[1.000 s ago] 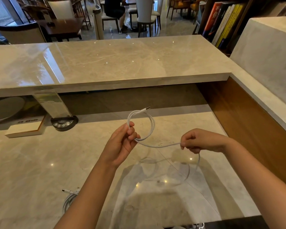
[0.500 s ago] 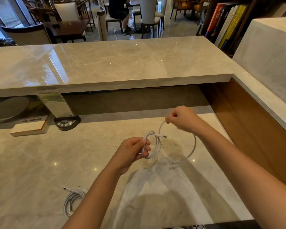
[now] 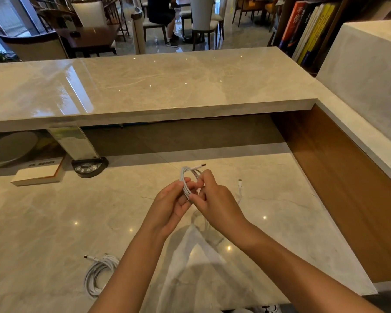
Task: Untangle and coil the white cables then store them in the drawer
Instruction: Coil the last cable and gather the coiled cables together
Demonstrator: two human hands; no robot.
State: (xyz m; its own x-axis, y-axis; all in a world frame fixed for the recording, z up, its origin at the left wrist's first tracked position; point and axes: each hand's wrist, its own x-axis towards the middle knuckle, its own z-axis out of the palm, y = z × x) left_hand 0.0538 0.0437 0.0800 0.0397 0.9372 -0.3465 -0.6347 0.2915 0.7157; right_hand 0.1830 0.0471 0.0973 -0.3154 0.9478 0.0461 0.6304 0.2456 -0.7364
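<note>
- The left hand (image 3: 172,204) pinches the stacked loops of the white cable (image 3: 186,179) above the middle of the marble counter (image 3: 43,222).
- The right hand (image 3: 215,199) grips the same loops; the free plug end (image 3: 240,181) trails towards the right edge.
- A second coiled cable (image 3: 97,274) lies near the front edge.
- Risk: a slack pinch could let the loops spring apart while the tail is wound.

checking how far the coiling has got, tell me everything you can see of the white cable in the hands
The white cable is thin, round and smooth, plastic by its look, wound into a few small loops held upright above the marble counter. The left hand and right hand both pinch the bundle. One plug end sticks out at the top right; the other end trails loose past the right hand.
</note>
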